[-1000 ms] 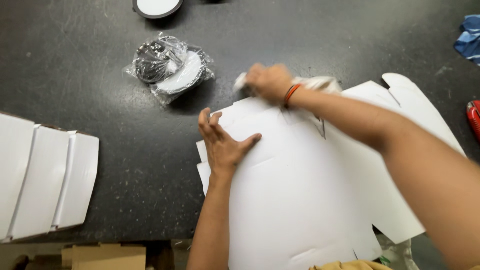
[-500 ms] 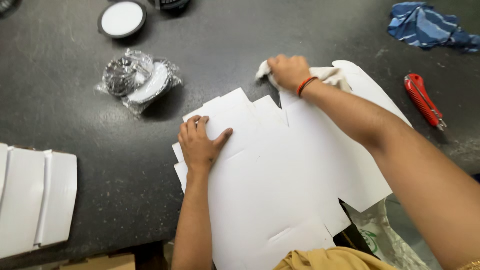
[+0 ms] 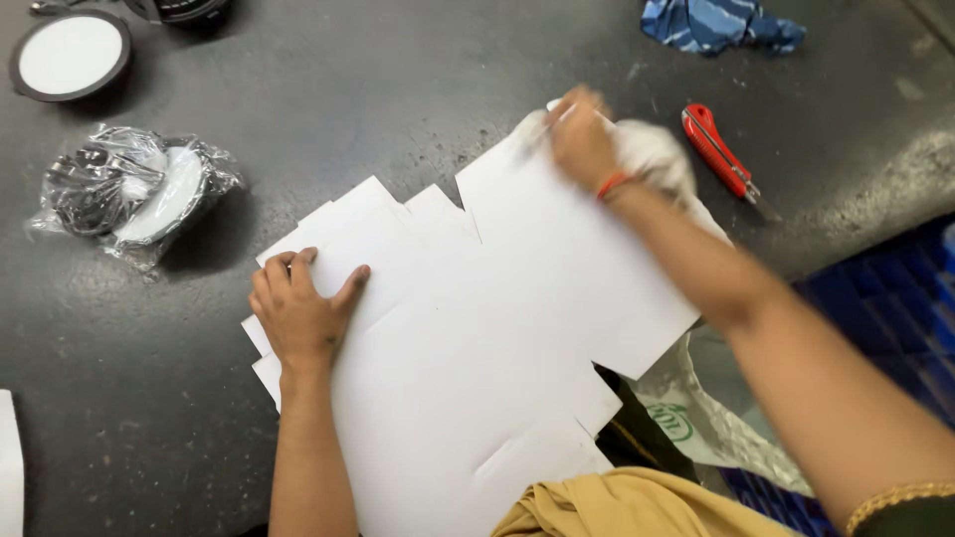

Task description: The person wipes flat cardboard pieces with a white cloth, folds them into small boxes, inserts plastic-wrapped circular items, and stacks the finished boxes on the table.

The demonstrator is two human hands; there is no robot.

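**What the view left unclear**

The right hand (image 3: 582, 134) was smeared by motion blur, so its grip on the white wad (image 3: 652, 154) beside it could not be read. The flat white cardboard (image 3: 477, 338) ran off the bottom edge, partly under a tan cloth (image 3: 617, 502). A white panel (image 3: 8, 462) was cut by the left edge. The bagged item (image 3: 129, 189) was too crumpled to identify.
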